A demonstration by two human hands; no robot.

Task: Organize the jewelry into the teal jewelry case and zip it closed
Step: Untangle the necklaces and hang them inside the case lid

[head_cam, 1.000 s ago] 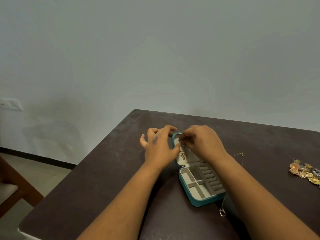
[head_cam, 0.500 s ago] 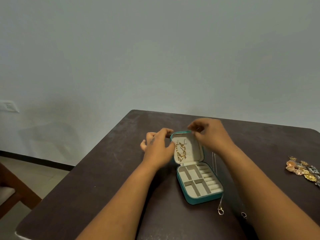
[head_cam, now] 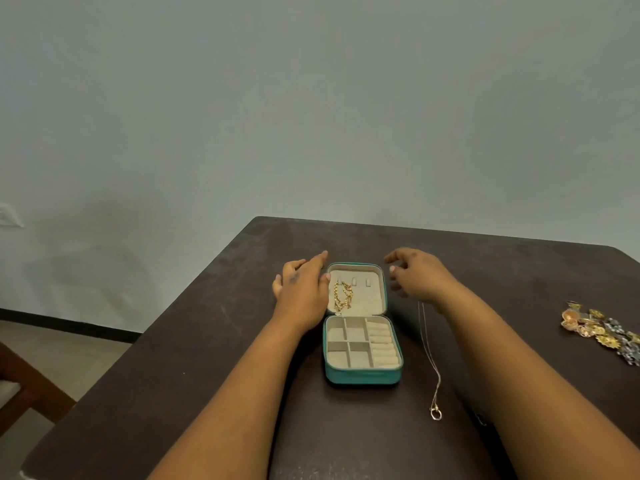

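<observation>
The teal jewelry case (head_cam: pixel 362 375) lies open on the dark table, lid tilted back, beige compartments bare. A gold chain bracelet (head_cam: pixel 343 297) hangs on a hook inside the lid. My left hand (head_cam: pixel 303 291) rests against the lid's left edge with its fingers straight. My right hand (head_cam: pixel 417 275) hovers just right of the lid, fingers loosely spread, holding nothing. A thin chain necklace (head_cam: pixel 431 358) with a clasp lies on the table right of the case, under my right forearm. A pile of gold and silver jewelry pieces (head_cam: pixel 602 330) sits at the far right.
The dark wooden table (head_cam: pixel 214 341) ends at its far edge near a pale wall. A wooden chair (head_cam: pixel 24 386) stands off the table's left side. A wall socket (head_cam: pixel 8 214) is at the far left.
My right hand has let go of the bracelet and moved off the lid to the right. The bracelet now hangs in the lid. My left hand has shifted to the lid's side.
</observation>
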